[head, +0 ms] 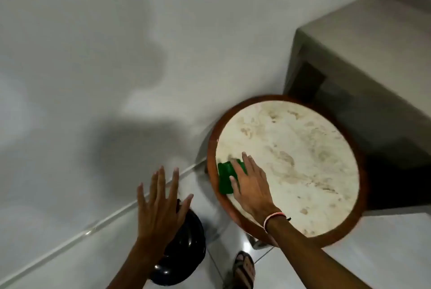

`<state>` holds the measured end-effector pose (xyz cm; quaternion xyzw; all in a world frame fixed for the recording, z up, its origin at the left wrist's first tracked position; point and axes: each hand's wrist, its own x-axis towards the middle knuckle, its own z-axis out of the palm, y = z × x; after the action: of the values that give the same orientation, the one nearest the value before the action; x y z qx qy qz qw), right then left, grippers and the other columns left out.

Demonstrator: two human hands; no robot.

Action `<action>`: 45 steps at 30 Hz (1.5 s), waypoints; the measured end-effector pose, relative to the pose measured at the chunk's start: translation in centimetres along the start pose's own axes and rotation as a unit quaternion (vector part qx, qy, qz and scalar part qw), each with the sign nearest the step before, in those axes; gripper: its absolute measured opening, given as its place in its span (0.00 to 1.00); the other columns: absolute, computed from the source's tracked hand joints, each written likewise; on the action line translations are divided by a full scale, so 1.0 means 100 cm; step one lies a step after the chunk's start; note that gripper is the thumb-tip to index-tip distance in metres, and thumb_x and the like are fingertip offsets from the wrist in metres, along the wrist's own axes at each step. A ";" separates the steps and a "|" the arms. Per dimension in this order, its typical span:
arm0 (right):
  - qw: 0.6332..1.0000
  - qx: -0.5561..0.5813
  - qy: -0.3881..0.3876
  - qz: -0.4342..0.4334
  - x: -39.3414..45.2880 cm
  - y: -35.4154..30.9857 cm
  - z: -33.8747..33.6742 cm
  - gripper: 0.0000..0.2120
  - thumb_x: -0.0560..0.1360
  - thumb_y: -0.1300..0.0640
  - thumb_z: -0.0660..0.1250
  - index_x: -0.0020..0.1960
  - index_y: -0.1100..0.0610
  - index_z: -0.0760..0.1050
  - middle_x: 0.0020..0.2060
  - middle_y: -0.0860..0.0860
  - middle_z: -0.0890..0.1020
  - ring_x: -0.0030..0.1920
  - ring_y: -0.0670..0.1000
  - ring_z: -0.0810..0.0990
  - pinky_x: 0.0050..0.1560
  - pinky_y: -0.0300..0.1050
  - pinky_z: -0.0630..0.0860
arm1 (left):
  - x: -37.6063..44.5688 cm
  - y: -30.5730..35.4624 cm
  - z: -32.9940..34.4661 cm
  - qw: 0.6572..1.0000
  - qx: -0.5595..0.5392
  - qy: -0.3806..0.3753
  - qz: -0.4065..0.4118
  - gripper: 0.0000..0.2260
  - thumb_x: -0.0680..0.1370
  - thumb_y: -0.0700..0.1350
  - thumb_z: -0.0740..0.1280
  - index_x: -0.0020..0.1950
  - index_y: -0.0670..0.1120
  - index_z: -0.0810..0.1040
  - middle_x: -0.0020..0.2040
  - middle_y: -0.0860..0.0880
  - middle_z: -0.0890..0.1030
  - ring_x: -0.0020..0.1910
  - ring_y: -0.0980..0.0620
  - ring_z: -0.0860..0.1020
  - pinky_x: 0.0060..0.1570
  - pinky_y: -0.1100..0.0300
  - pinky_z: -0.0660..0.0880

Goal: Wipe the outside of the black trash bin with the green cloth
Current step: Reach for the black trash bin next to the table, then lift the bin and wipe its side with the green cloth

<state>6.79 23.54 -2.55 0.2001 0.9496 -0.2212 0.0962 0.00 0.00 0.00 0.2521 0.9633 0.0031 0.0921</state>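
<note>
The black trash bin (180,249), glossy and round, stands on the white tiled floor by the wall at the bottom centre. My left hand (158,207) hovers over it with the fingers spread and hides part of its top. The green cloth (225,177) lies folded at the left edge of a round table. My right hand (253,186) lies flat on the cloth, fingers stretched over it and not closed around it. The part of the cloth under the palm is hidden.
The round table (291,158) has a pale marbled top and a brown wooden rim, just right of the bin. A grey cabinet (363,60) stands behind it at the right. A white wall fills the left. My sandalled foot (245,270) is near the table leg.
</note>
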 end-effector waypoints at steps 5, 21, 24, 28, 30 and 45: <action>0.998 -0.003 0.008 0.056 0.073 0.024 0.094 0.27 0.86 0.41 0.54 0.83 0.45 0.59 0.86 0.57 0.54 0.86 0.60 0.51 0.83 0.63 0.53 | 0.035 -0.026 0.132 0.995 0.060 -0.074 0.004 0.35 0.86 0.64 0.45 0.78 0.42 0.74 0.77 0.32 0.73 0.74 0.32 0.76 0.68 0.28 0.75; 0.950 0.108 0.287 0.057 0.098 0.038 0.179 0.21 0.71 0.48 0.73 0.60 0.57 0.84 0.66 0.56 0.83 0.68 0.63 0.78 0.66 0.58 0.76 | 0.166 -0.077 0.346 0.955 0.004 -0.280 -0.100 0.22 0.85 0.59 0.60 0.70 0.44 0.78 0.71 0.37 0.74 0.74 0.32 0.69 0.65 0.36 0.74; 0.949 0.149 0.275 0.038 0.095 0.035 0.171 0.18 0.71 0.55 0.74 0.60 0.59 0.85 0.65 0.57 0.83 0.67 0.62 0.79 0.67 0.55 0.76 | 0.149 -0.083 0.334 0.968 -0.036 -0.231 -0.085 0.19 0.86 0.53 0.61 0.65 0.40 0.79 0.66 0.35 0.76 0.70 0.31 0.72 0.61 0.36 0.77; 0.927 0.217 0.302 -0.041 0.068 0.010 0.169 0.19 0.67 0.63 0.75 0.58 0.63 0.85 0.63 0.61 0.83 0.64 0.65 0.81 0.66 0.53 0.78 | 0.083 -0.108 0.318 0.972 -0.103 -0.180 -0.110 0.19 0.86 0.55 0.60 0.66 0.42 0.78 0.65 0.38 0.75 0.69 0.34 0.72 0.61 0.40 0.78; 0.913 0.283 0.279 -0.091 0.048 -0.020 0.191 0.19 0.67 0.63 0.74 0.57 0.63 0.85 0.63 0.60 0.83 0.62 0.64 0.82 0.64 0.54 0.80 | 0.036 -0.125 0.318 0.976 -0.124 -0.126 -0.125 0.20 0.85 0.55 0.58 0.64 0.42 0.79 0.63 0.40 0.77 0.68 0.35 0.73 0.61 0.42 0.77; 0.957 0.247 -0.133 -0.069 0.022 -0.117 0.510 0.25 0.79 0.42 0.64 0.73 0.48 0.76 0.80 0.60 0.68 0.82 0.62 0.63 0.84 0.60 0.55 | -0.109 -0.245 0.383 0.986 -0.082 0.124 0.081 0.22 0.84 0.40 0.53 0.79 0.44 0.69 0.78 0.39 0.72 0.84 0.45 0.64 0.84 0.43 0.56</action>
<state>4.69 -8.72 -43.74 0.1202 0.8553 -0.4800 0.1539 4.29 -28.25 -37.00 0.3188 0.9401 0.1209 -0.0083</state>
